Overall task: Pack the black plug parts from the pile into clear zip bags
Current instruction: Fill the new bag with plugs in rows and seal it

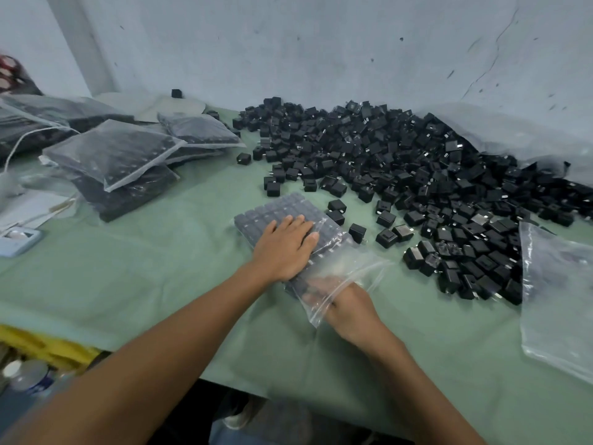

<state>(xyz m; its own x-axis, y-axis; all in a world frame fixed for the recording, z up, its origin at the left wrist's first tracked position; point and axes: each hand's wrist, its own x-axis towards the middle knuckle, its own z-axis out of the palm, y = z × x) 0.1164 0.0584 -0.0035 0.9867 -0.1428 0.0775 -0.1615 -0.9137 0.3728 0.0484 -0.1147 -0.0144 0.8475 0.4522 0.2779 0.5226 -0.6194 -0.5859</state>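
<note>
- We've got a green cloth [160,284] spread over the table, filling mid-frame.
- Up top, a pale wall [321,43], cracked at upper right.
- Far left, a white cable [19,146] loops across.
- Below it, a light blue device [19,240] lies on the cloth.
- Lower left, we see something yellow [48,348] under the table edge.
- Bottom left corner: a blurred plastic bottle [29,377].
</note>
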